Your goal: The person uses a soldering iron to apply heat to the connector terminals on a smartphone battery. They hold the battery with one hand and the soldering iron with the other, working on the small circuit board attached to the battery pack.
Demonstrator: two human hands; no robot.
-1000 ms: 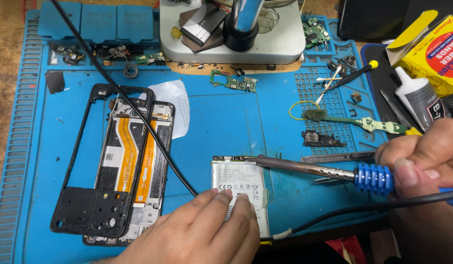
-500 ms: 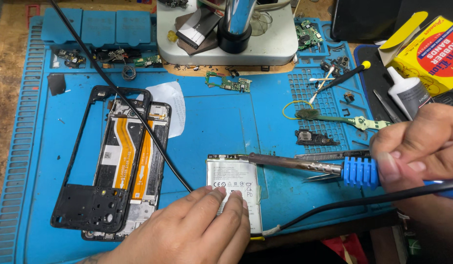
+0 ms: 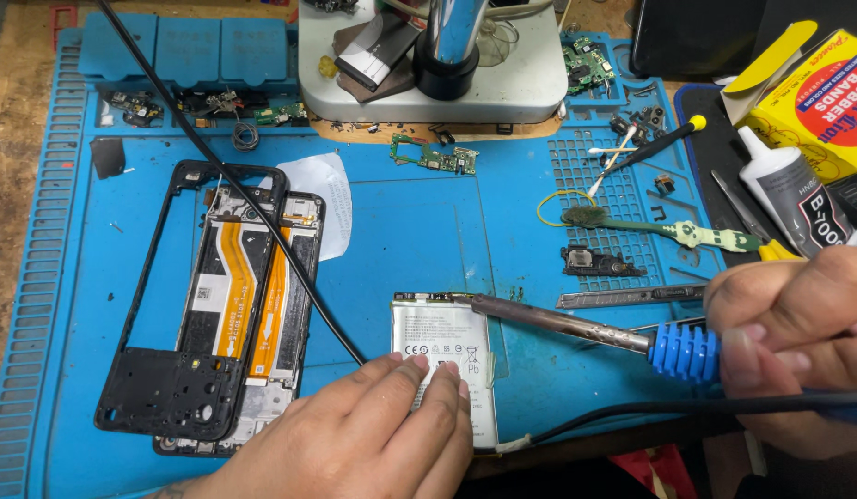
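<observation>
White-labelled battery [image 3: 447, 356] under left hand [image 3: 364, 439]

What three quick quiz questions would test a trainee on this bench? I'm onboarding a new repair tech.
1. True or false: the left hand presses on the white phone battery.
2. Which tool does the right hand hold: A tweezers, B blue-handled soldering iron, C toothbrush?
3. Fill in: the iron's tip rests at the battery's ____ edge.

Key: 1 true; 2 B; 3 top.
</observation>
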